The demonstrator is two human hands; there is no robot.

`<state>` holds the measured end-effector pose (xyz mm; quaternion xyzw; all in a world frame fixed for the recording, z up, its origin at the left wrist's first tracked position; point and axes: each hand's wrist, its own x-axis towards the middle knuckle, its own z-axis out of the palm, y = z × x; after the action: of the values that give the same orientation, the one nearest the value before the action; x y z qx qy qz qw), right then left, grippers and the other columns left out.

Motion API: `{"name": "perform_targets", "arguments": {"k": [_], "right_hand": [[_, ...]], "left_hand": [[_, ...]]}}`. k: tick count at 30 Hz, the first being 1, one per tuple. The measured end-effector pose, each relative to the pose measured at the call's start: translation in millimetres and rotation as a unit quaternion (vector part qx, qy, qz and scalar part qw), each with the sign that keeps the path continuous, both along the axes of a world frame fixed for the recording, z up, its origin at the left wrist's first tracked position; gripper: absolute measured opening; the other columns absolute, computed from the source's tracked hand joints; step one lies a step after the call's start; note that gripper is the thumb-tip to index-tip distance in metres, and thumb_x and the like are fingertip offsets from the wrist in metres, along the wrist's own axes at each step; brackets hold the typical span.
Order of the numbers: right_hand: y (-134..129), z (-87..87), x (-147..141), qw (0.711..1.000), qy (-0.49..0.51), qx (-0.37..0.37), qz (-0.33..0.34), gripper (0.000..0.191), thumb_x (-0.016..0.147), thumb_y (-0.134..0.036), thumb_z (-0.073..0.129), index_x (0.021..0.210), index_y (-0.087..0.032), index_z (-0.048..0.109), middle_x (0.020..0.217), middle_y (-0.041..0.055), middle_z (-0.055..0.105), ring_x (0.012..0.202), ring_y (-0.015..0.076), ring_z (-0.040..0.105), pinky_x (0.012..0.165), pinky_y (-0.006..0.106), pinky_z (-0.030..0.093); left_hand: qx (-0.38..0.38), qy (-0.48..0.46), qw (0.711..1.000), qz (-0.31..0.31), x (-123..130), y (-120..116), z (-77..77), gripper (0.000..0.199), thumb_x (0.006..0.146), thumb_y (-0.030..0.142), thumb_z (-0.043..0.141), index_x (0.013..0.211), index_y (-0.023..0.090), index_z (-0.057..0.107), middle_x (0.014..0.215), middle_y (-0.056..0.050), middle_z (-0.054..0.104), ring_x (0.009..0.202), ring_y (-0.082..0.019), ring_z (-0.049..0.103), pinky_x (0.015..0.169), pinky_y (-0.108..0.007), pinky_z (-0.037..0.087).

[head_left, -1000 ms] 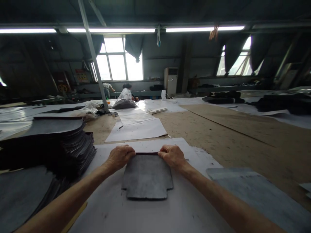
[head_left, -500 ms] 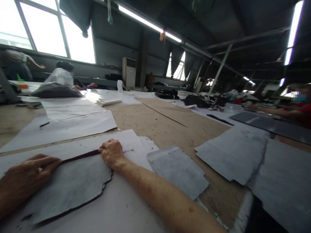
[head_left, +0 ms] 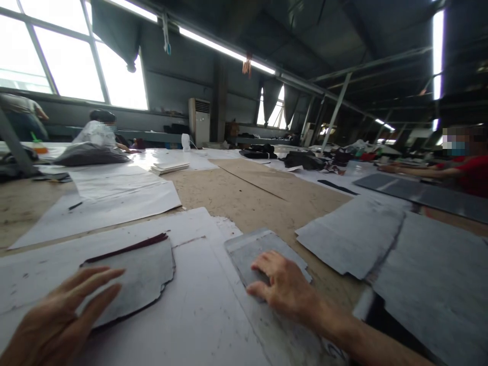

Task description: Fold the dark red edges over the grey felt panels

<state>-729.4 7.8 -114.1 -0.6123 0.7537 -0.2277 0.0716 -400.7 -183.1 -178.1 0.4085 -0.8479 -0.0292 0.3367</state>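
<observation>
A grey flat piece [head_left: 148, 267], perhaps leather or backed fabric, lies on white paper before me. Its lower edge is dark, and a narrow dark-maroon strip [head_left: 133, 246] runs along its upper edge. My left hand [head_left: 70, 307] rests over the left part of this piece, fingers stretched and spread. To the right is a second grey piece [head_left: 244, 249] with a paler band at its top. Above it my right hand [head_left: 284, 284] is held with thumb and fingers apart and curved; whether the fingertips touch the piece I cannot tell.
Larger grey sheets [head_left: 343, 239] lie at the right, near a dark panel [head_left: 419, 188]. White sheets [head_left: 125, 201] and a paper stack [head_left: 168, 168] are farther left. A co-worker in red [head_left: 473, 170] is at the right; another person [head_left: 97, 132] sits at the far left.
My right hand has left the maroon strip at the first piece's upper edge and moved right over the second piece. My left hand has let go of the strip, its fingers now spread.
</observation>
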Motion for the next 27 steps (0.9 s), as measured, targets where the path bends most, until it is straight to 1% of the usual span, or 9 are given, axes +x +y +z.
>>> {"name": "perform_targets", "arguments": {"k": [2, 3, 6, 10, 14, 18, 23, 25, 27], "right_hand": [[16, -6.5, -3, 1.0, -0.01, 0.003, -0.011, 0.034, 0.063, -0.017, 0.084, 0.09, -0.011, 0.063, 0.092, 0.0027, 0.057, 0.093, 0.0192, 0.049, 0.08, 0.027, 0.039], [19, -9.2, -4, 1.0, -0.019, -0.005, -0.014, 0.033, 0.063, -0.015, 0.084, 0.087, -0.012, 0.062, 0.091, 0.0017, 0.056, 0.093, 0.0184, 0.048, 0.08, 0.027, 0.038], [17, -13.8, -4, 0.999, -0.034, -0.023, -0.026, 0.021, 0.07, -0.009, 0.078, 0.078, -0.014, 0.059, 0.085, 0.0, 0.055, 0.09, 0.016, 0.047, 0.079, 0.026, 0.037], [9, -13.5, -10, 1.0, -0.018, -0.007, -0.006, 0.013, 0.083, -0.01, 0.066, 0.073, -0.014, 0.058, 0.082, 0.0006, 0.056, 0.088, 0.0153, 0.048, 0.08, 0.026, 0.037], [9, -14.5, -24, 0.996, 0.031, -0.02, 0.078, 0.019, 0.092, -0.009, 0.05, 0.076, -0.014, 0.058, 0.083, 0.0011, 0.057, 0.085, 0.0145, 0.049, 0.079, 0.025, 0.037], [11, -16.2, -36, 0.987, 0.043, -0.023, 0.152, 0.023, 0.093, -0.006, 0.042, 0.078, -0.014, 0.057, 0.085, 0.0013, 0.059, 0.086, 0.0132, 0.05, 0.078, 0.023, 0.037], [14, -17.2, -31, 0.995, 0.068, -0.023, 0.073, 0.01, 0.08, -0.007, 0.053, 0.084, -0.015, 0.056, 0.087, 0.0017, 0.056, 0.085, 0.0152, 0.049, 0.075, 0.026, 0.038], [13, -18.2, -23, 0.994, 0.098, -0.011, 0.036, 0.017, 0.071, -0.01, 0.061, 0.087, -0.016, 0.056, 0.09, 0.0019, 0.056, 0.087, 0.0183, 0.049, 0.073, 0.029, 0.039], [9, -19.3, -16, 0.99, 0.142, 0.009, 0.02, 0.015, 0.074, -0.018, 0.061, 0.088, -0.018, 0.057, 0.091, 0.0025, 0.056, 0.089, 0.0214, 0.049, 0.07, 0.032, 0.039]], "left_hand": [[0.008, -0.004, 0.998, -0.068, -36, 41, 8.8, 0.025, 0.083, 0.052, 0.049, 0.102, 0.041, 0.061, 0.107, 0.008, 0.064, 0.094, -0.015, 0.064, 0.079, -0.021, 0.054], [0.012, -0.006, 0.99, -0.139, -53, 57, 13.2, 0.022, 0.082, 0.048, 0.052, 0.099, 0.04, 0.063, 0.101, 0.006, 0.066, 0.084, -0.014, 0.066, 0.069, -0.018, 0.054], [-0.013, 0.047, 0.973, -0.225, -100, 90, 24.2, 0.019, 0.086, 0.038, 0.05, 0.095, 0.035, 0.066, 0.093, 0.001, 0.068, 0.081, -0.015, 0.066, 0.071, -0.023, 0.055], [0.014, 0.025, 0.955, -0.294, -144, 110, 31.0, 0.022, 0.087, 0.024, 0.047, 0.101, 0.026, 0.063, 0.098, -0.004, 0.067, 0.085, -0.018, 0.062, 0.075, -0.034, 0.052], [0.048, 0.0, 0.948, -0.314, -167, 114, 31.3, 0.022, 0.09, 0.023, 0.042, 0.101, 0.023, 0.061, 0.108, -0.005, 0.063, 0.092, -0.02, 0.057, 0.079, -0.038, 0.046], [0.079, -0.016, 0.943, -0.322, -180, 111, 29.5, 0.022, 0.092, 0.023, 0.039, 0.096, 0.02, 0.06, 0.102, -0.004, 0.063, 0.091, -0.019, 0.054, 0.08, -0.038, 0.041], [0.087, -0.03, 0.95, -0.298, -186, 107, 28.7, 0.019, 0.092, 0.025, 0.04, 0.086, 0.019, 0.057, 0.094, -0.003, 0.062, 0.085, -0.017, 0.053, 0.078, -0.038, 0.038], [0.078, -0.055, 0.963, -0.254, -190, 103, 29.6, 0.018, 0.092, 0.028, 0.041, 0.09, 0.019, 0.057, 0.098, -0.003, 0.062, 0.09, -0.019, 0.053, 0.08, -0.039, 0.038], [0.057, -0.096, 0.974, -0.196, -194, 98, 31.0, 0.02, 0.092, 0.03, 0.042, 0.101, 0.021, 0.057, 0.108, -0.004, 0.063, 0.1, -0.022, 0.051, 0.084, -0.042, 0.037]]}}
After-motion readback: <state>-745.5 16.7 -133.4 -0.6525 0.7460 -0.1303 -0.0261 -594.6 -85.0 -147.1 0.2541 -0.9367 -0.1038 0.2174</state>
